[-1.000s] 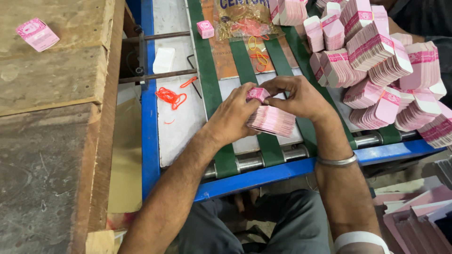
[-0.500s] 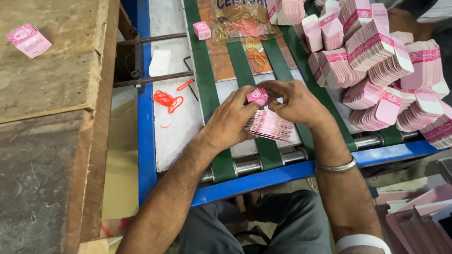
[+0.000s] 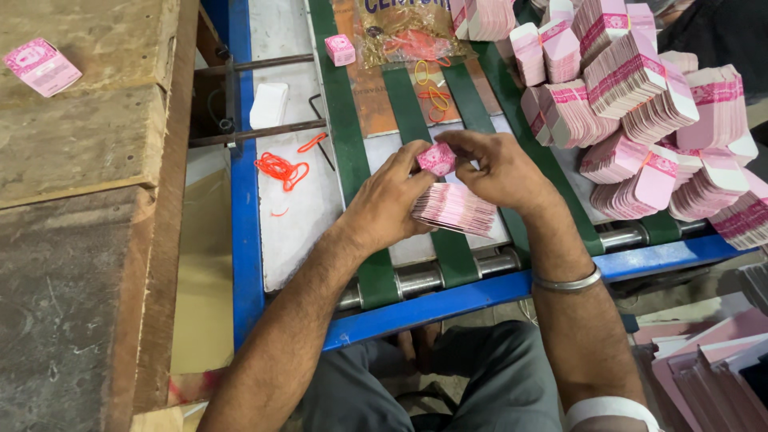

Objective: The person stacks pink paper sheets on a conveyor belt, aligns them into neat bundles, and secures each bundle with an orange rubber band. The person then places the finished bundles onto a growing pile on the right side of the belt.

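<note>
My left hand and my right hand meet over the green belts of a blue-framed conveyor table. Together they grip a fanned stack of flat pink cartons. A single pink carton stands up between my fingertips above the stack. Big banded bundles of the same pink and white cartons are piled just right of my right hand.
A clear bag of orange rubber bands lies ahead on a brown board. Loose red bands and a white block lie to the left. One pink box sits on a belt, another on the wooden bench.
Both hands stay on the stack, working the top pink carton between the fingertips. The view has shifted slightly; nothing else has moved.
</note>
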